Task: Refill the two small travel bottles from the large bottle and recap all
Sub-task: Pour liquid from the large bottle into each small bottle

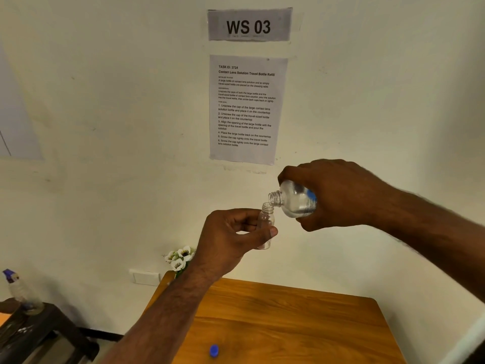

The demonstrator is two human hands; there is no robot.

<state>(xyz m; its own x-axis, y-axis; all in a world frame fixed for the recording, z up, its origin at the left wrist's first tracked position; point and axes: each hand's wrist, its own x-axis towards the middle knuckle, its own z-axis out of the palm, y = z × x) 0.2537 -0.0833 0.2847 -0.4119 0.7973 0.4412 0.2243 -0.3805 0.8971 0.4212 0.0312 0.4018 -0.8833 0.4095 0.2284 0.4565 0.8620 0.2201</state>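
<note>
Two bottles meet mouth to mouth in your hands, above the table (301, 324).

Your left hand (231, 237) pinches the small bottle (266, 224) upright, thumb across its front, fingers curled behind. Your right hand (338, 195) wraps the large bottle (295, 199), tipped neck-down to the left, its open mouth just over the small one's. Blue cap (214, 350) lies on the table near its front edge. White flowers (179, 257) behind your left wrist.
</note>
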